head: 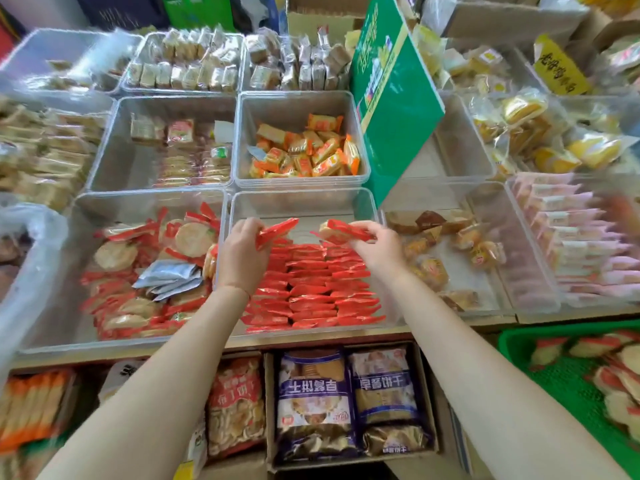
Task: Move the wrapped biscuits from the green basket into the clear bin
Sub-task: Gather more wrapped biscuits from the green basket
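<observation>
A clear bin (pixel 304 202) sits at the centre of the counter, its front part filled with neat rows of red-wrapped biscuits (pixel 311 285). Above its rear part, my left hand (pixel 242 251) grips a red-wrapped biscuit packet (pixel 277 230). My right hand (pixel 377 247) pinches another red-wrapped round biscuit (pixel 341 232) over the same bin. The green basket (pixel 519 344) stands low at the right edge and holds several round biscuits in red-edged wrappers (pixel 616 379).
Clear bins of other snacks surround the centre one: loose red-wrapped biscuits (pixel 138 271) to the left, brown cakes (pixel 443 244) to the right, orange packets (pixel 304 150) behind. A green sign (pixel 391 98) leans at the back right. Boxed snack bags (pixel 346 400) sit below the counter.
</observation>
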A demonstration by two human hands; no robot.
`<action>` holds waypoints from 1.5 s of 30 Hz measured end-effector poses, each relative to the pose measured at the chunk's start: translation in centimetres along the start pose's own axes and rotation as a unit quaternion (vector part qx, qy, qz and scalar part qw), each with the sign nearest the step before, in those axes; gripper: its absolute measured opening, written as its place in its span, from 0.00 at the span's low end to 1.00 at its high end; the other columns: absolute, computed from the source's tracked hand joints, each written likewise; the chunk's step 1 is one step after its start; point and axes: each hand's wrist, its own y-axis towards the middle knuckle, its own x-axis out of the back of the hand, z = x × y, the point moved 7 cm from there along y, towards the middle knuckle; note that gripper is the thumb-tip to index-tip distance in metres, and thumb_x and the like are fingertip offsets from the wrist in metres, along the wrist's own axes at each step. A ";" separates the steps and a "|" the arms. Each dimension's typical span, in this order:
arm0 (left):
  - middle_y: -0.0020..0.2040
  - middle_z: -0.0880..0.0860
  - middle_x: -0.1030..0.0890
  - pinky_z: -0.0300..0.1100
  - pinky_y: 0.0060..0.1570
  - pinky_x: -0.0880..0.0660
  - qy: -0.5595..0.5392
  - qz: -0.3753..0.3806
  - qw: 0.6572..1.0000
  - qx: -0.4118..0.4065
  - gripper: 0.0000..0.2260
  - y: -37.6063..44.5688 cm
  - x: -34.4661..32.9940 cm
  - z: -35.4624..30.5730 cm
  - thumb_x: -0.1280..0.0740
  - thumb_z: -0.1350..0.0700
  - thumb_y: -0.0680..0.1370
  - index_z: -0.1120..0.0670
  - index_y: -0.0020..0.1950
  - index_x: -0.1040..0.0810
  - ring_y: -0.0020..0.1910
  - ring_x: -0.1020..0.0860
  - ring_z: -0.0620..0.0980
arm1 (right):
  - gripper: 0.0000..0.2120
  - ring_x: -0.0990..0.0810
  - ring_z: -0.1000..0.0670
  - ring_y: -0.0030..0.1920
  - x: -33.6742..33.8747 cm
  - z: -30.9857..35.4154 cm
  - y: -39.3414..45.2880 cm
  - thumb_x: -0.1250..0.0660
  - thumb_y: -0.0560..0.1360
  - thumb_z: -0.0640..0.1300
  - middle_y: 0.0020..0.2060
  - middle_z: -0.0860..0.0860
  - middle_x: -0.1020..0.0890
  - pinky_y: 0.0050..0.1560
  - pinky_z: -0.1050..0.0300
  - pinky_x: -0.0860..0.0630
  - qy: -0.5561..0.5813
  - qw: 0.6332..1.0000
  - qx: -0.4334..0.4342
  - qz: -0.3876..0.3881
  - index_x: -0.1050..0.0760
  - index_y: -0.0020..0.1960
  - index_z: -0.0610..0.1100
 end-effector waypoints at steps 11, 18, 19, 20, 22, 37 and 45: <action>0.45 0.55 0.18 0.47 0.57 0.40 0.153 0.081 0.984 -0.053 0.10 2.5 -3.6 4.1 0.33 0.64 0.71 0.55 0.50 0.21 0.51 0.24 0.58 | 0.18 0.24 0.43 0.59 -8.2 -1.5 6.9 0.38 0.75 0.36 0.58 0.44 0.22 0.62 0.55 0.29 -0.261 0.964 0.030 0.029 0.20 0.62 0.48; 0.43 0.54 0.19 0.50 0.60 0.38 0.134 0.102 0.983 -0.068 0.13 2.5 -3.6 3.6 0.32 0.66 0.69 0.54 0.51 0.20 0.49 0.24 0.58 | 0.29 0.29 0.42 0.68 -11.7 -1.9 7.4 0.41 0.74 0.35 0.70 0.47 0.27 0.69 0.49 0.32 -0.392 0.902 -0.031 0.176 0.31 0.72 0.55; 0.43 0.54 0.19 0.50 0.59 0.38 0.131 0.099 0.984 -0.069 0.13 2.5 -3.5 3.7 0.32 0.66 0.69 0.54 0.51 0.20 0.49 0.24 0.58 | 0.31 0.32 0.41 0.70 -11.3 -1.2 7.3 0.40 0.74 0.37 0.72 0.47 0.31 0.70 0.45 0.34 -0.387 0.906 -0.019 0.169 0.35 0.74 0.56; 0.43 0.54 0.19 0.50 0.59 0.39 0.127 0.095 0.985 -0.070 0.14 2.6 -3.5 3.7 0.32 0.67 0.68 0.54 0.51 0.20 0.48 0.24 0.59 | 0.32 0.33 0.41 0.70 -10.9 -0.3 7.1 0.38 0.73 0.39 0.73 0.48 0.33 0.70 0.43 0.35 -0.373 0.914 0.005 0.161 0.38 0.75 0.57; 0.42 0.54 0.20 0.50 0.58 0.38 0.121 0.091 0.986 -0.070 0.14 2.5 -3.6 3.8 0.31 0.67 0.67 0.54 0.50 0.19 0.48 0.24 0.59 | 0.36 0.34 0.44 0.70 -10.7 1.6 6.3 0.33 0.71 0.42 0.72 0.50 0.35 0.67 0.43 0.31 -0.309 0.933 0.070 0.171 0.40 0.75 0.59; 0.57 0.52 0.20 0.54 0.76 0.50 0.154 0.152 0.975 -0.042 0.26 2.4 -4.7 4.5 0.38 0.52 0.74 0.55 0.71 0.33 0.64 0.27 0.53 | 0.07 0.22 0.52 0.46 -6.8 2.4 8.0 0.31 0.76 0.42 0.46 0.54 0.20 0.41 0.66 0.29 -0.215 0.973 0.085 -0.008 0.23 0.52 0.51; 0.52 0.51 0.20 0.54 0.76 0.52 0.185 0.169 0.967 -0.045 0.23 2.5 -5.1 4.4 0.40 0.50 0.73 0.55 0.67 0.30 0.60 0.26 0.54 | 0.15 0.22 0.45 0.53 -12.3 -1.9 10.4 0.39 0.74 0.35 0.55 0.48 0.20 0.46 0.57 0.29 -0.342 0.931 -0.004 0.128 0.25 0.57 0.49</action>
